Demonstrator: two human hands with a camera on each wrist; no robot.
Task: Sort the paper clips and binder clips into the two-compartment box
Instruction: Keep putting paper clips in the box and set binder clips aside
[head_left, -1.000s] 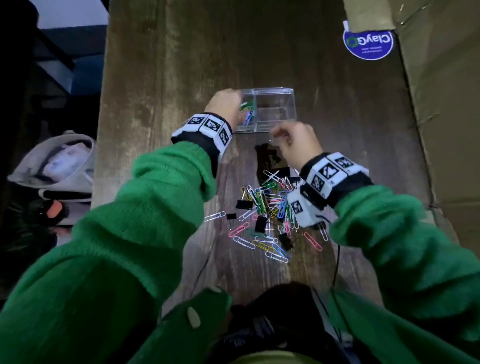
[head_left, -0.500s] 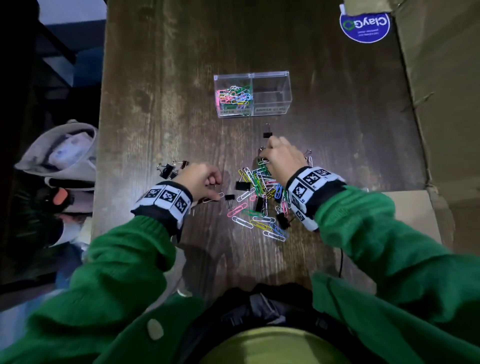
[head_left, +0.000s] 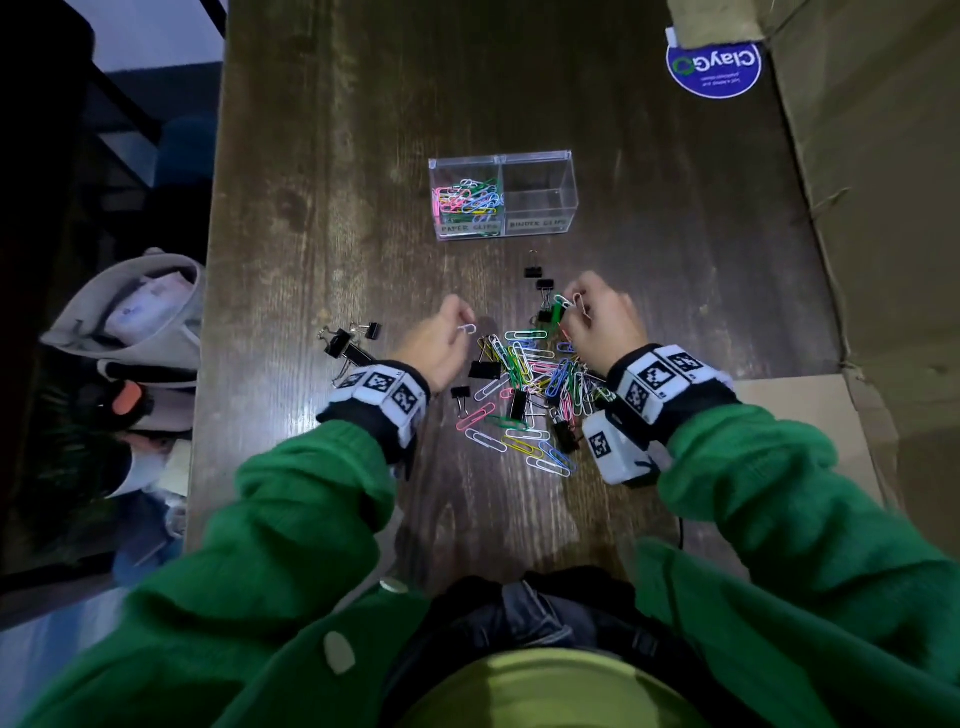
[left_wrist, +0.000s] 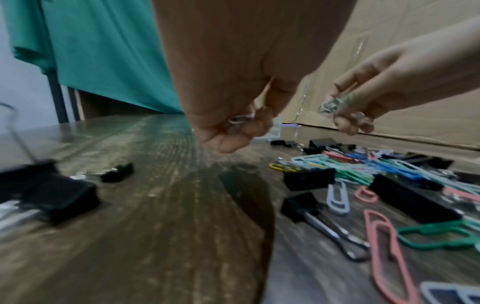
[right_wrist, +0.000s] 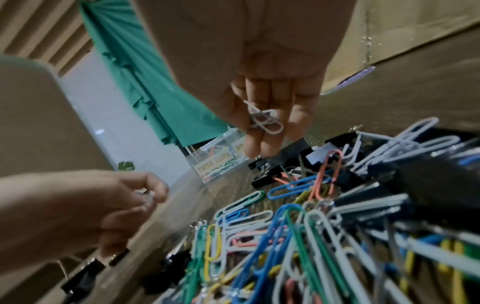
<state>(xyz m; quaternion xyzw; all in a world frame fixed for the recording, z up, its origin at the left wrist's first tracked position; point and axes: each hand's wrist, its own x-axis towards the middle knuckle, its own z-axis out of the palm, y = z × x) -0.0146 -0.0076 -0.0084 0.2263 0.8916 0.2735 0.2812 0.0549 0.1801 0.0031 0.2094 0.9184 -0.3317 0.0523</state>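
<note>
Both hands are lifting paper clips from the pile (head_left: 524, 395) on the bench (head_left: 322, 171). The left hand (head_left: 439, 340) is pinching a single white clip (head_left: 466, 329) between thumb and fingers (left_wrist: 255, 121), the other fingers curled in. The right hand (head_left: 597, 325) is clamped on a small bunch (head_left: 566, 306), white and green, with one white clip (right_wrist: 265, 119) poking out between its fingers (right_wrist: 262, 131).

The box (head_left: 563, 156) is standing beyond the pile, well apart from both hands. Its left compartment, labelled for paper clips, is already holding a coloured heap (head_left: 467, 196); the right one, labelled for binder clips, is looking empty.

To do this step well, I judge each hand should be carrying its clips over the left compartment and only then loosening, keeping low so nothing bounces across the divider. The bunch looks loosely held, so a clip could slip free on the way.

The left hand's clip is lying roughly level, its long axis running left to right and its rounded end pointing toward the pile. The box's long axis is also running left to right, labels facing the person.

Black binder clips (head_left: 347, 345) are lying to the left, others (head_left: 535, 270) between pile and box.
</note>
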